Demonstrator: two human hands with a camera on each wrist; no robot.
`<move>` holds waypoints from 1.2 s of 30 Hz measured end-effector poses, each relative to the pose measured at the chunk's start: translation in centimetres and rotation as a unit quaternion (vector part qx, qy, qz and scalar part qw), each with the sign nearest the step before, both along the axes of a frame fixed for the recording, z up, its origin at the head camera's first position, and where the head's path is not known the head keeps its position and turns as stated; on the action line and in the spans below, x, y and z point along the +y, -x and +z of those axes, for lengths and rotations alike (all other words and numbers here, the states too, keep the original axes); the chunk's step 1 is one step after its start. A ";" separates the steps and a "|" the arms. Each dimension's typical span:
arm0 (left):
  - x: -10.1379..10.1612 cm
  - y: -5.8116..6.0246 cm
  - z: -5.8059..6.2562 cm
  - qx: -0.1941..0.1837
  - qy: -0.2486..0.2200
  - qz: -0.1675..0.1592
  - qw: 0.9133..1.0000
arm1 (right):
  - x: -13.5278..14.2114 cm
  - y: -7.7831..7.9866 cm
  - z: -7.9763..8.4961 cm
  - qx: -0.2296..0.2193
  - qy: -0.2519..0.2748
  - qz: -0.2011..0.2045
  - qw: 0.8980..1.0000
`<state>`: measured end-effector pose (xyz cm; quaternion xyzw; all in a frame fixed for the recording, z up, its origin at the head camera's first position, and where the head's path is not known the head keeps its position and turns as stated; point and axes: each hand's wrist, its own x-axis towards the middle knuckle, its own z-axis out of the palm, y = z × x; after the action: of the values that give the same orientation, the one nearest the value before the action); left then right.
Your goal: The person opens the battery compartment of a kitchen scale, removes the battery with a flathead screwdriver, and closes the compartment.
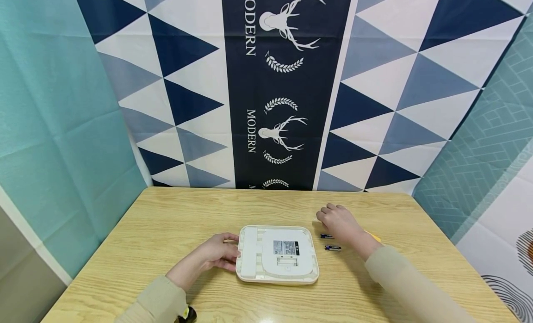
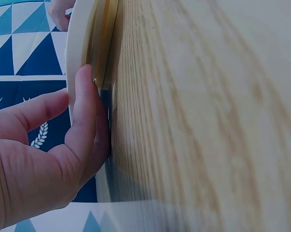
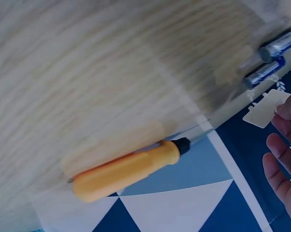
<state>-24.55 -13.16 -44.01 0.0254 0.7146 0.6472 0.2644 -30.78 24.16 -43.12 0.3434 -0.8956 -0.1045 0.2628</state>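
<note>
A white rounded device [image 1: 250, 249] lies underside up on the table, showing a printed label and an uncovered battery compartment [image 1: 287, 261]. My left hand [image 1: 220, 252] grips its left edge; in the left wrist view, the fingertips meet at its rim [image 2: 77, 43]. Between thumb and fingertips, my right hand [image 1: 339, 223] pinches a small white battery cover [image 3: 266, 110] with little tabs. That cover is hidden by the hand in the head view. Two blue-and-silver batteries [image 1: 332, 247] lie right of the device, below the right hand.
A screwdriver with a yellow handle [image 3: 128, 171] lies on the table [image 1: 187, 207], mostly covered by the right forearm in the head view. Beside the left sleeve, a dark object with yellow [image 1: 188, 314] shows at the bottom edge. Patterned cloth [image 1: 187, 82] hangs behind the table.
</note>
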 end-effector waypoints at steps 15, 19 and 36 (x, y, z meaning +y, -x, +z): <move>-0.1 -0.1 0.1 0.005 0.000 -0.002 1.000 | -1.2 -1.7 2.0 0.053 0.012 0.032 0.998; -0.1 -0.1 0.1 0.005 0.001 -0.001 1.000 | -1.6 -2.4 2.6 0.053 0.015 0.034 0.998; -0.1 0.0 -0.3 0.013 -0.001 -0.005 1.000 | -3.5 -5.3 4.6 0.077 0.062 0.067 0.993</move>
<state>-24.55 -13.29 -44.28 0.0376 0.7172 0.6463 0.2580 -25.53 20.66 -38.56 0.3767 -0.8524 -0.0566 0.3581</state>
